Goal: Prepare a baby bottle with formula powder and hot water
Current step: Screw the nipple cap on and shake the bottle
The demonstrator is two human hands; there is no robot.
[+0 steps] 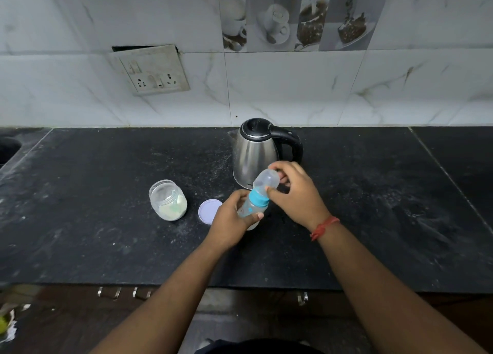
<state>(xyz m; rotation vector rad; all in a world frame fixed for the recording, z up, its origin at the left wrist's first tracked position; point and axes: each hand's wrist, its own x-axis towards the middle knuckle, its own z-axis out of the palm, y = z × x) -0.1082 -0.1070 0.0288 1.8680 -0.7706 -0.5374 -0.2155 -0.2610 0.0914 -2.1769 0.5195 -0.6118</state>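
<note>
Right hand [296, 193] fingertips pinch clear cap [266, 180]; left hand [229, 220] wraps baby bottle [252, 207], tilted toward 1 o'clock — likely steadying it for uncapping. Open formula jar [168, 200] at 9 o'clock; kettle [256, 153] at 12 — both within reach.

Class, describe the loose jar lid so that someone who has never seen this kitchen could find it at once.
Start at the steel kettle at the back of the black counter. Nearer and to its left stands an open glass jar of powder. The lid lies flat between that jar and the left hand: a pale lilac disc.
</note>
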